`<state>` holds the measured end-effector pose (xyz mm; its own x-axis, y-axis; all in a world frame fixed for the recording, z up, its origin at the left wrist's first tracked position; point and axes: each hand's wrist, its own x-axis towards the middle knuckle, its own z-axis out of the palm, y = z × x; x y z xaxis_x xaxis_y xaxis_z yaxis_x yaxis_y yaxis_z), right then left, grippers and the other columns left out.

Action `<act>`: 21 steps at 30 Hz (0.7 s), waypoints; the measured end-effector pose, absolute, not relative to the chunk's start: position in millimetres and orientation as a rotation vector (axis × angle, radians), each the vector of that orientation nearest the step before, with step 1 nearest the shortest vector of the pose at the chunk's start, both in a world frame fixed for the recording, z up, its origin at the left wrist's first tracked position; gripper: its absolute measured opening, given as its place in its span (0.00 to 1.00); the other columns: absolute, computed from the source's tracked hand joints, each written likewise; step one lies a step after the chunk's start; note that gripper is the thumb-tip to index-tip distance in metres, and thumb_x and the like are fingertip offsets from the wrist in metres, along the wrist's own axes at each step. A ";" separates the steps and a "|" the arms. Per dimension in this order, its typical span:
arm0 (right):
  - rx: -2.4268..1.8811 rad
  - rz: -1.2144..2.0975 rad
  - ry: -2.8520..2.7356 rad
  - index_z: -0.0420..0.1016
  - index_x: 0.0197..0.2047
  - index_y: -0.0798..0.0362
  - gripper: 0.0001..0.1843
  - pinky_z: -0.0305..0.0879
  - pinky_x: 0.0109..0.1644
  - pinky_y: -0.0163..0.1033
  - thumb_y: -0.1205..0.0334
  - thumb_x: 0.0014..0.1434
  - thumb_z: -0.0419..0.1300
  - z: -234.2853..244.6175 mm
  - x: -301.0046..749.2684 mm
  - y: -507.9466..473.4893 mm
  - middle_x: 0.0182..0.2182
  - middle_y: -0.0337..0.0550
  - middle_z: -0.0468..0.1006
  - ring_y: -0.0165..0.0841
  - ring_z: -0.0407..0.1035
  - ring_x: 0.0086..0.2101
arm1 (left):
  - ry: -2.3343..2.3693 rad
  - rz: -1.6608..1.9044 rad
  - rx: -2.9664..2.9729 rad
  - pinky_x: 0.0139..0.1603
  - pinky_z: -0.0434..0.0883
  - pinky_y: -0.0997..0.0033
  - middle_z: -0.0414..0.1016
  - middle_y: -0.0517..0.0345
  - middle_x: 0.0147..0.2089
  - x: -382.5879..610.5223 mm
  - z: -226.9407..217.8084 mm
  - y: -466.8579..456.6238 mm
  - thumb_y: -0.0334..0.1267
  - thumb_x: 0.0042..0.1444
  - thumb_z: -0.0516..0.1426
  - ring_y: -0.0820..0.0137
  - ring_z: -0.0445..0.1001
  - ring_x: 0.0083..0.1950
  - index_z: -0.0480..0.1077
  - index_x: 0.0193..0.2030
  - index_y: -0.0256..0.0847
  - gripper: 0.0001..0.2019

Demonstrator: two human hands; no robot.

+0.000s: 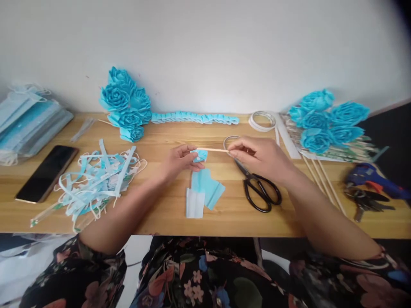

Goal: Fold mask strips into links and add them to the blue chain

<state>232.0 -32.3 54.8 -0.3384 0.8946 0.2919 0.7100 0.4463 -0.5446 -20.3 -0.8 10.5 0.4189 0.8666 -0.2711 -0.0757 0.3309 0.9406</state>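
My left hand (pixel 183 160) is closed on a small blue piece of mask fabric (pixel 201 155), its fingers pinching it near the edge. A thin wooden stick (pixel 213 149) runs level from that piece to my right hand (pixel 252 153), whose fingertips grip its other end. The stick's left end lies along the top of the piece. Below my hands, several cut fabric squares (pixel 208 192), light blue and white, overlap on the wooden table (pixel 160 218). Black-handled scissors (pixel 260 192) lie just under my right hand, their blades partly hidden by it.
Blue fabric roses (pixel 120 96) stand at the back left, more roses (pixel 317 122) at the right. A pleated strip (pixel 194 118), tape rolls (pixel 262 121), a glue gun (pixel 369 175), keys (pixel 366 200), cut straps (pixel 99 179), a phone (pixel 48 173) and stacked masks (pixel 28 122) surround my hands.
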 end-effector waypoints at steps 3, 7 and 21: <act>-1.239 0.336 -2.224 0.81 0.43 0.42 0.11 0.70 0.37 0.40 0.55 0.66 0.56 40.9 227.5 -29.0 0.36 0.38 0.84 0.35 0.77 0.34 | 0.882 0.712 1.064 0.38 0.79 0.66 0.82 0.50 0.37 -24.2 11.5 -3.8 0.39 0.51 0.67 0.64 0.82 0.35 0.72 0.50 0.35 0.21; -1.214 0.337 -2.242 0.82 0.44 0.37 0.11 0.71 0.35 0.42 0.52 0.66 0.57 31.2 238.1 -33.9 0.32 0.37 0.83 0.36 0.77 0.33 | 0.875 0.689 1.067 0.39 0.79 0.64 0.82 0.50 0.37 -27.4 13.1 -5.9 0.38 0.54 0.65 0.63 0.83 0.37 0.71 0.54 0.35 0.21; -1.177 -0.026 -2.364 0.81 0.46 0.41 0.11 0.71 0.33 0.39 0.60 0.67 0.57 26.4 248.8 -29.9 0.37 0.37 0.85 0.36 0.79 0.35 | 0.924 0.738 1.134 0.40 0.80 0.63 0.82 0.49 0.41 -26.1 15.0 -9.0 0.40 0.57 0.63 0.63 0.83 0.37 0.73 0.55 0.33 0.21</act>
